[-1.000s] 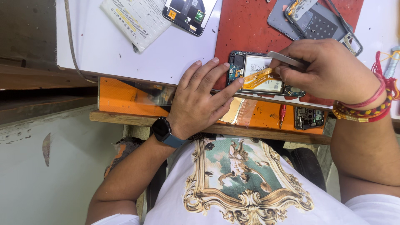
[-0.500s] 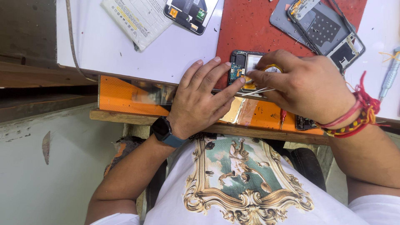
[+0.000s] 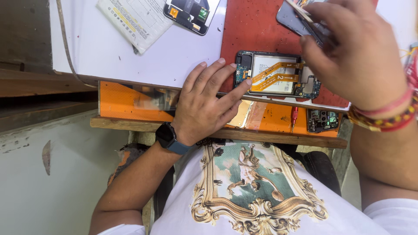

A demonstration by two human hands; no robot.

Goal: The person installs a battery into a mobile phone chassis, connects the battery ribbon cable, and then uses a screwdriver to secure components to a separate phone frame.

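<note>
Right hand [image 3: 357,56] now lifted off opened phone [image 3: 278,75], tweezers [image 3: 311,21] in grip.

Left hand [image 3: 204,104] flat, fingertips touching opened phone [image 3: 278,75] on red mat [image 3: 248,30]. Right hand [image 3: 352,52] raised above, pinching tweezers [image 3: 311,21]. Orange ribbon cables [image 3: 276,76] exposed.

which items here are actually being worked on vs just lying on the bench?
In use:
- opened phone with orange flex cables, on the red mat
- left hand, fingers steadying the phone's edge
- right hand, holding tweezers above it

Lying about:
- second opened phone
- printed paper sheet
- small circuit board
- red screwdriver
</note>
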